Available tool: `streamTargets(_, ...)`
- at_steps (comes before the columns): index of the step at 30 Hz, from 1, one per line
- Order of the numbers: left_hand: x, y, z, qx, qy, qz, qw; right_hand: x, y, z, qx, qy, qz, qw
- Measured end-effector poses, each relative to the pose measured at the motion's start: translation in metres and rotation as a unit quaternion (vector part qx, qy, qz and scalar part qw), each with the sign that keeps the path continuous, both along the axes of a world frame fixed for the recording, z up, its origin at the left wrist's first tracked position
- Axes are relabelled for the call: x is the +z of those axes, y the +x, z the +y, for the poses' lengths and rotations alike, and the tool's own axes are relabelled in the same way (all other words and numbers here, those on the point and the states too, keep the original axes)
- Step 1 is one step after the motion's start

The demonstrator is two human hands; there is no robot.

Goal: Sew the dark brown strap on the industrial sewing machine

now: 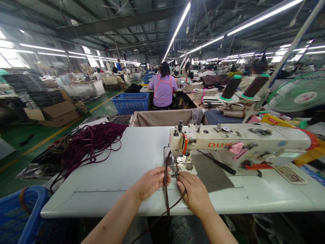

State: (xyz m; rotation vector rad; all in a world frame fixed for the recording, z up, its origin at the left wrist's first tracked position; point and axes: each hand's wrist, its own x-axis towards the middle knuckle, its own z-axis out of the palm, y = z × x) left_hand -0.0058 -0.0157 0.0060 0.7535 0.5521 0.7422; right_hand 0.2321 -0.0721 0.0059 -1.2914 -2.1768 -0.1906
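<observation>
A thin dark brown strap (167,189) runs from the table's front edge up to the presser foot of a cream sewing machine (238,140). My left hand (149,183) pinches the strap from its left side. Flat on the white table (114,176), my right hand (194,193) presses the strap on its right, just in front of the needle plate (183,162). A second length of strap bends away under my right palm and drops off the table edge.
A heap of maroon straps (88,144) lies at the table's left. Blue baskets stand at the bottom left (17,213) and behind the table (130,102). Thread cones (231,87) and a fan (299,92) sit at the right. A person in purple (163,88) sits ahead.
</observation>
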Motion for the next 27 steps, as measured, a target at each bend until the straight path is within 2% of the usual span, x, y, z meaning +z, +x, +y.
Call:
streamTargets(6,0.002,0.001,-0.002,0.003,0.004,0.001,1.000,-0.002,0.001,-0.001,-0.003,-0.002,0.002,1.000)
streamTargets(15,0.002,0.003,-0.003,0.003,0.009,-0.002,1.000,0.003,0.001,-0.004,-0.009,0.036,0.000,0.999)
streamTargets(21,-0.002,0.007,-0.006,-0.067,0.083,-0.009,0.994,-0.022,0.009,0.010,0.006,0.124,-0.011,0.992)
streamTargets(27,-0.006,0.011,0.001,0.017,-0.017,-0.027,0.999,-0.045,0.014,0.027,0.000,0.209,-0.031,0.977)
